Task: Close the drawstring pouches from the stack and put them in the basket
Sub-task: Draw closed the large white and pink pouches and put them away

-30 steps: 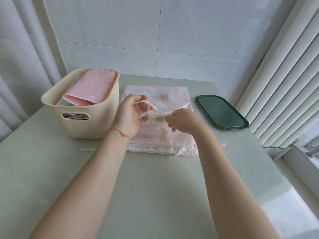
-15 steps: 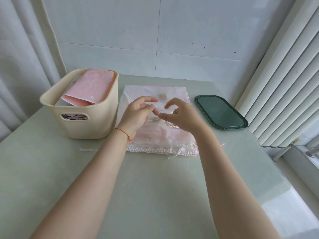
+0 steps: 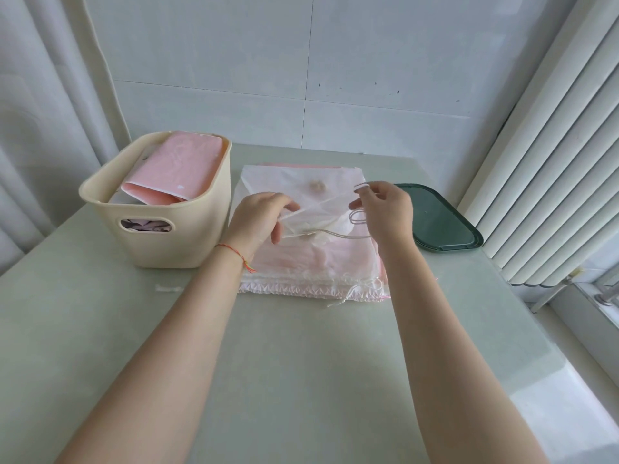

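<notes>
A stack of sheer pink and white drawstring pouches (image 3: 311,262) lies flat in the middle of the table, frilled edges toward me. The top pouch (image 3: 321,209) is lifted slightly, its drawstring (image 3: 335,233) stretched between my hands. My left hand (image 3: 259,219) pinches the left side of the pouch's mouth and cord. My right hand (image 3: 385,209) pinches loops of the cord, raised above the stack's right side. A cream plastic basket (image 3: 174,236) stands left of the stack, with a pink pouch (image 3: 177,169) lying in it.
A dark green tray lid (image 3: 442,222) lies right of the stack near the white vertical blinds (image 3: 552,162). A curtain hangs on the left. A tiled wall stands behind the table. A short white thread scrap (image 3: 167,289) lies in front of the basket.
My hands met over the stack half a second ago; now they have drawn apart, the right moving right and up with the cord, stretching the drawstring across the top pouch.
</notes>
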